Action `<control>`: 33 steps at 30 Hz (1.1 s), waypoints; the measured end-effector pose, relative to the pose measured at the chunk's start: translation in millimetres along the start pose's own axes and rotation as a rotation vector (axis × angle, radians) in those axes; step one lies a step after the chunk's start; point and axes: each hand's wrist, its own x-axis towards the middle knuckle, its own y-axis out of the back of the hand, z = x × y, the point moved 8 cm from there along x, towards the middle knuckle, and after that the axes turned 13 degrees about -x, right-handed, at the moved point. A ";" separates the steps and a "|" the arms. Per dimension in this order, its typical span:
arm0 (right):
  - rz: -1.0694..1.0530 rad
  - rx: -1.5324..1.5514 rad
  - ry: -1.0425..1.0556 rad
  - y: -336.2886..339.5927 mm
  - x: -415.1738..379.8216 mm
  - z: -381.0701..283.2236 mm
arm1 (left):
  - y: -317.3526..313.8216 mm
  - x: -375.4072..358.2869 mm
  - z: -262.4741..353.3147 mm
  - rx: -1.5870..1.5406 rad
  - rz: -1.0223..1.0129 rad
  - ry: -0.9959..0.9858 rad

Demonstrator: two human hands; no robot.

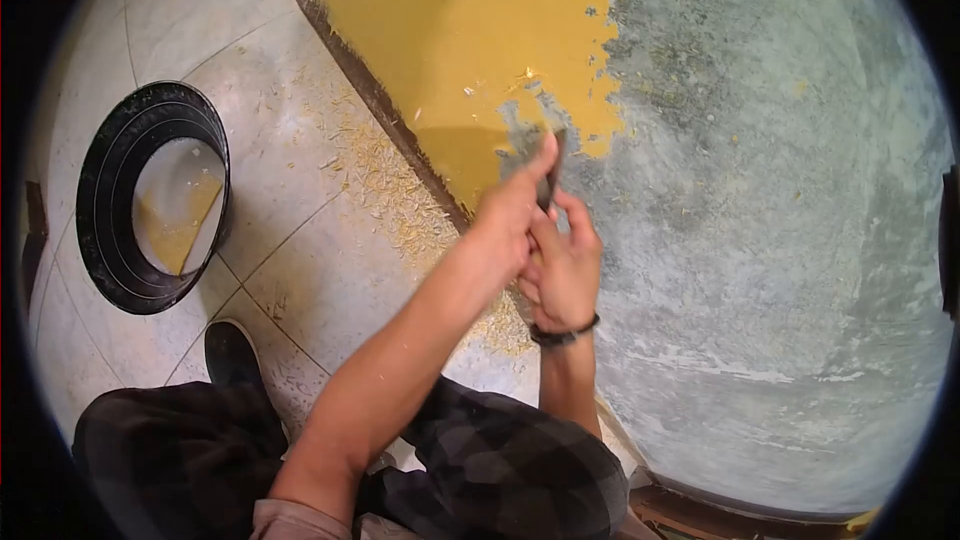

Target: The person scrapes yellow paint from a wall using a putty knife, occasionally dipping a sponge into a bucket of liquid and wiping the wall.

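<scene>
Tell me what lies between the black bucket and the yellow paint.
In the head view, between the black bucket and yellow paint lies pale tiled floor, strewn with yellow shavings nearer the paint, then a brown strip along the paint's edge.

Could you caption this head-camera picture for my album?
Left hand and right hand together at a dark tool by patchy yellow coating, yellowish shavings strewn across the floor.

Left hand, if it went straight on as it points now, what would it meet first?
The left hand, past the dark tool at its thumb, would probably meet the wall, at the grey patch beside yellow paint; depth is unclear.
</scene>
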 end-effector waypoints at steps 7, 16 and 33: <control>0.038 -0.083 -0.037 4.9 14.5 -1.3 | -5.8 2.6 1.3 -0.020 -0.004 -0.019; -0.036 -0.005 0.043 16.0 -3.0 2.8 | -7.9 -8.3 -6.0 0.069 0.008 -0.066; -0.118 0.010 -0.029 -30.2 34.5 -3.4 | 4.2 19.0 35.4 -0.066 0.067 -0.021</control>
